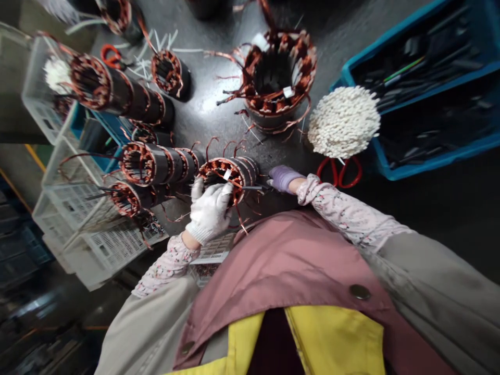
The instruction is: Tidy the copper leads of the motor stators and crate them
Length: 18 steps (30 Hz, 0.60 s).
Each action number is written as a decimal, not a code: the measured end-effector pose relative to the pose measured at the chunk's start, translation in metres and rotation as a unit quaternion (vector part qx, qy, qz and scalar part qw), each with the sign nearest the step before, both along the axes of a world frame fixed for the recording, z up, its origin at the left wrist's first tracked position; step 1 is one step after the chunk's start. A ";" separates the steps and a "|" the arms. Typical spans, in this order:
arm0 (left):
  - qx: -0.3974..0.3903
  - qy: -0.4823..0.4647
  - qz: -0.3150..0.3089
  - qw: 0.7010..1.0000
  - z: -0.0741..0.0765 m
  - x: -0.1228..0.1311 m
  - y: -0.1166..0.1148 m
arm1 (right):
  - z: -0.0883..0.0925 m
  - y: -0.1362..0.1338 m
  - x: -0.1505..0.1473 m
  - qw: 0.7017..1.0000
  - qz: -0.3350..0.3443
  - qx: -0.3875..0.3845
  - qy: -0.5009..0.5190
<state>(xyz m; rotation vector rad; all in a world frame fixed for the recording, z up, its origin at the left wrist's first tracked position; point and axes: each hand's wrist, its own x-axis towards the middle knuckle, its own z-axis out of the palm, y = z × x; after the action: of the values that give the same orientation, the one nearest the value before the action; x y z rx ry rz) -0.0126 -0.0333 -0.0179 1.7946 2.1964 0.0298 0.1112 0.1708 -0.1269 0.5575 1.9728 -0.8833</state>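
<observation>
A motor stator (250, 169) with copper windings lies on the bench in front of me. My left hand (211, 211), in a white glove, has its fingers and thumb wrapped over the stator's near winding end. A small white tag (227, 175) shows inside that rim. Loose copper ends stick out around the stator. At its right side my right hand (286, 178), in a purple glove, is closed at the end of a dark sleeved wire lead (253, 188) that runs across the stator's front. The fingertips are small and slightly blurred.
A larger stator (269, 112) stands behind. Stacked stators (156, 164) lie at left, beside white crates (74, 208). On the right are a white bundle of thin tubes (344, 122), red-handled scissors (353, 173) and blue bins (394, 174) of dark sleeves. Another red-handled tool (110, 55) lies at back left.
</observation>
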 end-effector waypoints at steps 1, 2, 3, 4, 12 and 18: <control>0.000 -0.004 0.000 1.000 0.000 0.000 0.000 | 0.003 0.001 -0.005 1.000 0.010 0.006 0.002; 0.001 -0.006 0.000 1.000 0.000 0.000 0.000 | 0.006 0.001 -0.009 1.000 0.019 0.010 0.005; 0.004 -0.009 -0.002 1.000 0.000 0.000 0.000 | 0.009 0.001 -0.012 0.999 0.027 0.015 0.009; 0.006 -0.010 -0.005 1.000 0.000 0.000 0.000 | 0.011 0.001 -0.015 0.999 0.037 0.023 0.014; 0.016 -0.017 -0.023 0.999 -0.002 0.000 0.000 | 0.007 0.004 0.005 0.996 0.059 0.046 -0.044; -0.020 -0.020 0.001 1.000 0.001 0.002 0.003 | 0.008 0.003 -0.006 0.997 0.068 0.040 -0.001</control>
<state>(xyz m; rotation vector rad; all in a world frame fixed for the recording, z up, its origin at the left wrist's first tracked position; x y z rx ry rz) -0.0109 -0.0298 -0.0164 1.7545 2.1550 0.0216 0.1054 0.1736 -0.1186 0.4642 2.0256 -0.7221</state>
